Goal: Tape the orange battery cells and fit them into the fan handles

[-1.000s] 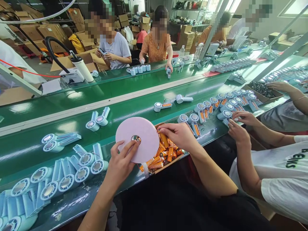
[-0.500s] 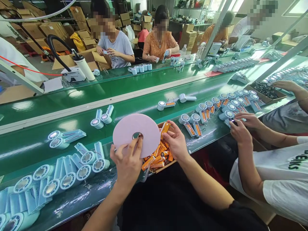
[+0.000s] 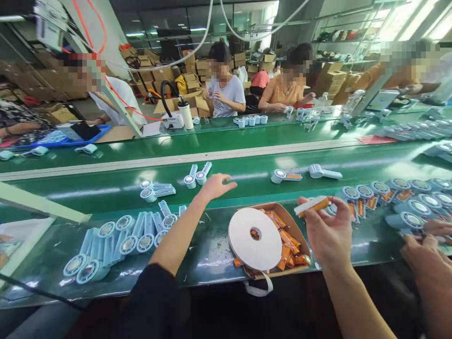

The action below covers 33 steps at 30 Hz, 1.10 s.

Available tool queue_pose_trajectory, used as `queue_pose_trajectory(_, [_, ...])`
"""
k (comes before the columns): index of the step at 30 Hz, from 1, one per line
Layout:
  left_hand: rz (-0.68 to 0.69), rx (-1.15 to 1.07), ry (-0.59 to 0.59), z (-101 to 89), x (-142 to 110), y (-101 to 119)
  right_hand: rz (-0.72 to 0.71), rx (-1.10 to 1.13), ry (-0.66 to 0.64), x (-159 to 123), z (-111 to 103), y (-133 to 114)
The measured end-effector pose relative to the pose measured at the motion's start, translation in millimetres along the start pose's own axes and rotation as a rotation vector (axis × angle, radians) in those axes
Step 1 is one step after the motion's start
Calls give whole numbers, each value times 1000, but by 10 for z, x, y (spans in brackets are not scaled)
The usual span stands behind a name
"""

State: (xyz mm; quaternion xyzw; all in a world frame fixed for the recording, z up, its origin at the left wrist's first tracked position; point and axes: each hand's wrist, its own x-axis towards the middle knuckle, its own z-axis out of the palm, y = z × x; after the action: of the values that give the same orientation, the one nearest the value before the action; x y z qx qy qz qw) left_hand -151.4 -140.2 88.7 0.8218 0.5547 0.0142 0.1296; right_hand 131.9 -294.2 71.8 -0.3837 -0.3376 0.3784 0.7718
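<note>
My left hand (image 3: pixel 217 186) is stretched over the green belt with fingers extended and nothing visible in them. It is nearest to two light-blue handheld fan housings (image 3: pixel 196 176). Raised at the right, my right hand (image 3: pixel 328 223) pinches an orange battery (image 3: pixel 321 204), which has a white strip along its upper side. Between my hands, a white tape roll (image 3: pixel 242 235) lies tilted on a cardboard box (image 3: pixel 298 223) of orange batteries (image 3: pixel 291 242). The roll's loose tape end (image 3: pixel 263 288) hangs over the table edge.
Several fan housings (image 3: pixel 139 238) crowd the table at the left. More, fitted with orange batteries, stand in rows (image 3: pixel 381 190) at the right, beside a co-worker's hands (image 3: pixel 423 249). Two fan pieces (image 3: pixel 287 176) lie on the belt. Other people sit across it.
My left hand has let go of the tape roll, now on the box, and reached out over the belt. The right hand still holds the battery, its white strip now showing. The view has swung left.
</note>
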Motion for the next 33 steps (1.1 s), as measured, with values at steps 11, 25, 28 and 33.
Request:
queue_pose_trajectory(11, [63,236,-134,203,823,-354,277,-250,-9,131,-418,52])
queue_pose_trajectory(25, [201,-141,-174,447,1234,-216,-176,-898,-770,1358,632,1357])
queue_pose_trajectory(28, [173,-187,-140,483,1245,-137,-206,-1084,-856,1382,648,1477])
queue_pose_trajectory(33, [104,-231,-90,498,1151,81,-223,-1356,-997,1261,740,1472])
